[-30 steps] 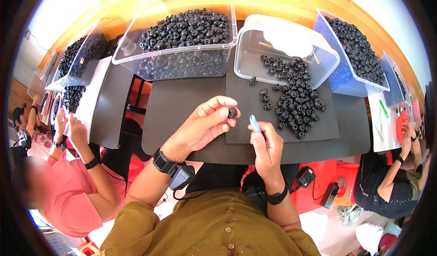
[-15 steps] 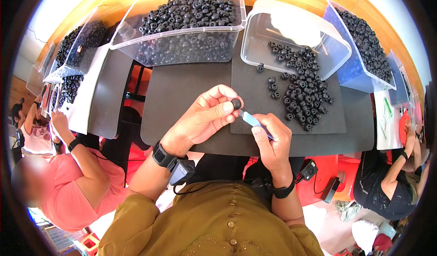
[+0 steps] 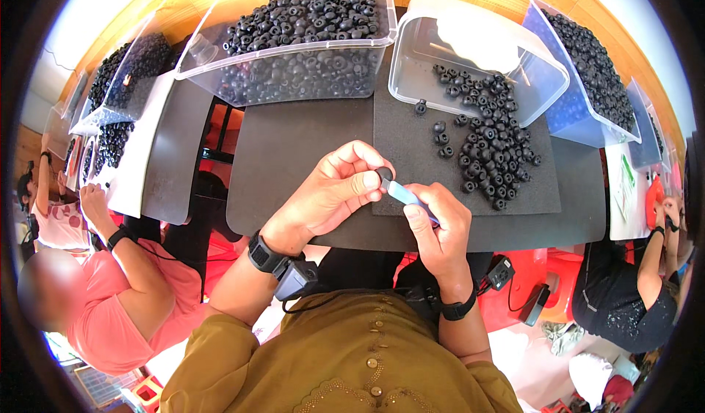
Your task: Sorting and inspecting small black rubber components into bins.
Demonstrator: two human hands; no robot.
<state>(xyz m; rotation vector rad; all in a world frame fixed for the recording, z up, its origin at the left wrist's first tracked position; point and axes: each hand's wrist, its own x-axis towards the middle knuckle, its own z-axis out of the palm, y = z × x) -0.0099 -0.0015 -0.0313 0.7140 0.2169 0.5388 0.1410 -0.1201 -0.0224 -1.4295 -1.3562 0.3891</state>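
My left hand [image 3: 329,190] pinches a small round black rubber part [image 3: 384,173] between thumb and fingers, above the near part of the dark table. A slim blue-handled knife [image 3: 406,196] is gripped in my right hand [image 3: 445,228]. Its short metal tip meets the side of the black part; exactly how far it reaches in is hidden. To the right of my hands lies a loose pile of similar hollow black parts [image 3: 493,149] on a dark mat [image 3: 411,138].
A clear bin [image 3: 294,68] full of black parts stands at the back. Beside it, a clear tub [image 3: 543,108] lies tipped toward the pile. Another full bin [image 3: 580,119] stands at far right. Co-workers sit to the left [image 3: 139,295] and right [image 3: 624,295].
The knife's tip has come up against the black part, and the part has turned slightly in my left fingers. Both hands stay almost in place.
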